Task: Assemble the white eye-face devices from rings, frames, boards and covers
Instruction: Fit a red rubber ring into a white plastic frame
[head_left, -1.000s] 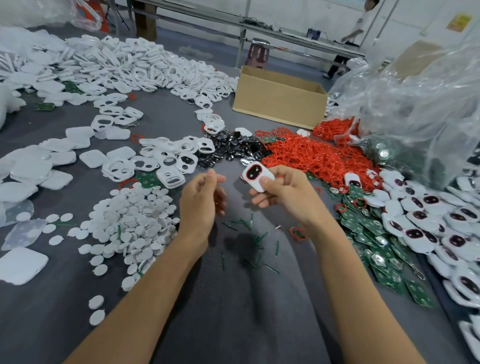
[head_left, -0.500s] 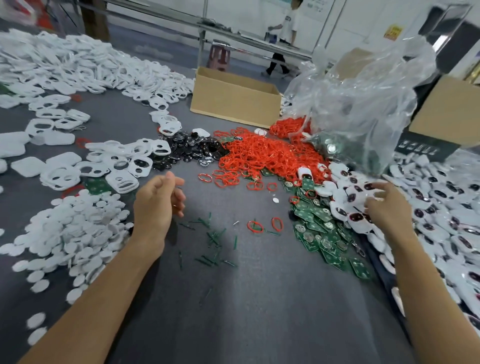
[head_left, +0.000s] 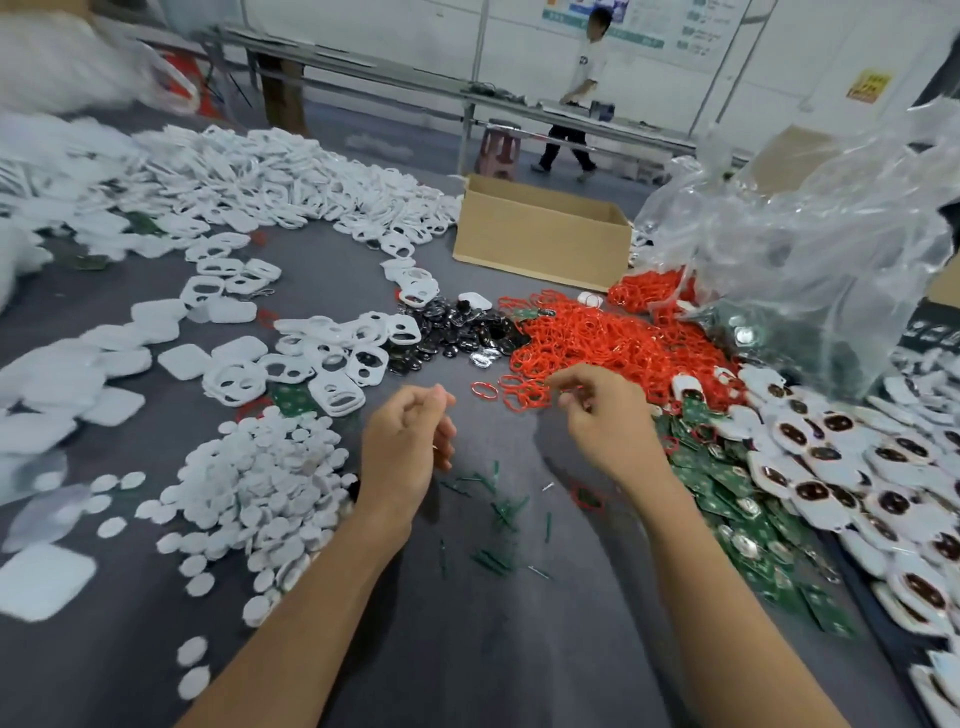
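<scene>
While our right hand (head_left: 605, 423) curls its fingers (head_left: 563, 385) at the near edge of the red rings (head_left: 602, 338), we cannot tell whether they pinch one. Our left hand (head_left: 405, 447) hangs beside it, fingers loosely bent around nothing. Just below both hands green slivers (head_left: 498, 512) litter the grey table (head_left: 467, 649). Past the left fingers lie white frames (head_left: 332, 358) and round white discs (head_left: 260, 478); right of the right fingers lie green boards (head_left: 727, 483), then finished eye-face devices (head_left: 841, 467).
</scene>
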